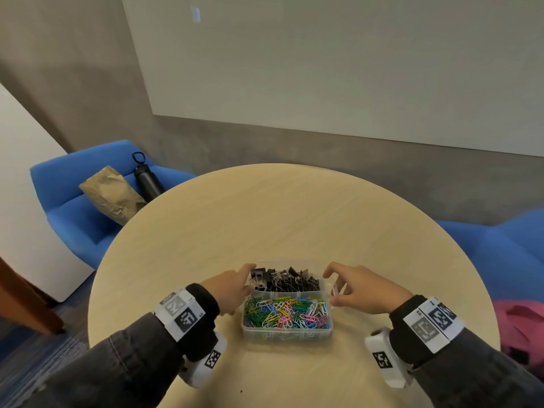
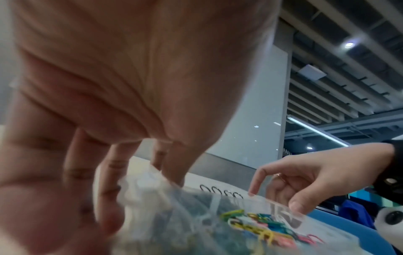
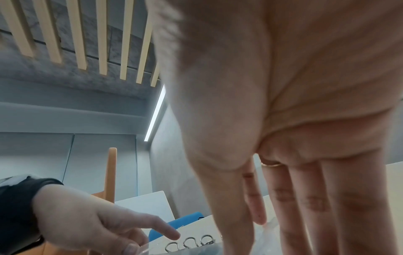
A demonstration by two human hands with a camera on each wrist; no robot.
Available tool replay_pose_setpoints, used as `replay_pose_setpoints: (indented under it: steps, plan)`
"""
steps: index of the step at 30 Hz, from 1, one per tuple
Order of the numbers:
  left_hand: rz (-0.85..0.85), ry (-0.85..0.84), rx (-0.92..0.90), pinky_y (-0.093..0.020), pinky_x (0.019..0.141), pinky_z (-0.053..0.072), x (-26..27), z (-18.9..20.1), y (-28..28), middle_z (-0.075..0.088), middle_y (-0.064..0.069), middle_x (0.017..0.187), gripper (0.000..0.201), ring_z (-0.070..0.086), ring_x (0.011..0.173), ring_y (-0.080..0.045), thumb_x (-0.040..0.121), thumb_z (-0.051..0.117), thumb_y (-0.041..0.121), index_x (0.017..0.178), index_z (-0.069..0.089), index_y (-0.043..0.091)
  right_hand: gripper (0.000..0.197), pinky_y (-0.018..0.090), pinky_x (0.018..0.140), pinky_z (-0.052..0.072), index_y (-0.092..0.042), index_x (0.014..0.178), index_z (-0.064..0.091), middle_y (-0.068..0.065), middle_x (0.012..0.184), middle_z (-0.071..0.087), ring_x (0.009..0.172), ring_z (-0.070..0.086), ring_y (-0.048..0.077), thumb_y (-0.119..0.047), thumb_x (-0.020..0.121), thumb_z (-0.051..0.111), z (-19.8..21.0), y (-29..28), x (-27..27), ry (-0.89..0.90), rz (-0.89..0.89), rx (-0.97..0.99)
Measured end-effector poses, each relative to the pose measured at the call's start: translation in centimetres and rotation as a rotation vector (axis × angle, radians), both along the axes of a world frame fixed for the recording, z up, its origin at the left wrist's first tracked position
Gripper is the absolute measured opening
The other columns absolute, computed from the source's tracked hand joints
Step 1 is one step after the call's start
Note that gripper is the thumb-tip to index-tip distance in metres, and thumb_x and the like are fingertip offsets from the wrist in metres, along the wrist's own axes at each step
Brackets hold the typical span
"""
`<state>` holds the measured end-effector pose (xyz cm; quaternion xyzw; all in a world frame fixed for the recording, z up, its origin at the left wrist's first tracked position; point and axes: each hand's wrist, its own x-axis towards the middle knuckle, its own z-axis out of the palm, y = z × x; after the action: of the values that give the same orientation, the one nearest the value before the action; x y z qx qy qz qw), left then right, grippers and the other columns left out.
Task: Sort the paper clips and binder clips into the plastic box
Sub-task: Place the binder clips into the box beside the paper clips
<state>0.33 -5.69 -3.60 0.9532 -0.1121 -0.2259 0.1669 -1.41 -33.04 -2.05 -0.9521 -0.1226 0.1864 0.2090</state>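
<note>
A clear plastic box [image 1: 287, 334] sits on the round table near me. Its far compartment holds black binder clips [image 1: 285, 279] and its near compartment holds coloured paper clips [image 1: 287, 313]. My left hand [image 1: 232, 285] lies against the box's left side, index finger reaching to the far left corner. My right hand [image 1: 359, 287] is at the right side, its curved fingers touching the rim. In the left wrist view my left hand's fingers [image 2: 109, 172] point down beside the box [image 2: 174, 207], and my right hand [image 2: 305, 177] touches the far rim. The right wrist view shows straight fingers [image 3: 283, 198] and binder clip handles [image 3: 189, 243].
The pale wooden table [image 1: 294, 216] stretches beyond the box. A blue armchair [image 1: 88, 225] at the back left carries a brown paper bag [image 1: 112, 192] and a black bottle [image 1: 147, 178]. Another blue seat [image 1: 500, 245] and a pink object [image 1: 521, 328] lie to the right.
</note>
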Motion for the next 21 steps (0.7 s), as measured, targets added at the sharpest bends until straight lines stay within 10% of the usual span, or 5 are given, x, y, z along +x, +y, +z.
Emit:
replay_pose_setpoints:
  steps: [8, 21]
  plan:
    - [0.065, -0.026, -0.142, -0.036, 0.101, 0.039, 0.2, -0.6, -0.3, 0.031, -0.022, 0.149, 0.061, 0.05, 0.122, -0.033, 0.103, 0.029, 0.023, 0.151, -0.007, 0.012, 0.038, 0.031, 0.076, 0.056, -0.021, 0.119, 0.045, 0.004, 0.081, 0.07, 0.07, 0.069, 0.013, -0.017, 0.087, 0.066, -0.2, 0.8, 0.0, 0.07, -0.105, 0.114]
    - [0.136, -0.066, -0.099, -0.036, 0.094, 0.043, 2.2, -1.8, -1.1, 0.045, -0.017, 0.132, 0.038, 0.053, 0.108, -0.029, 0.101, 0.027, 0.021, 0.136, 0.031, 0.005, 0.007, 0.043, 0.073, 0.058, -0.013, 0.095, 0.042, 0.016, 0.103, 0.059, 0.084, 0.069, 0.034, -0.01, 0.09, 0.045, -0.4, 2.5, 3.8, 0.07, -0.234, 0.003]
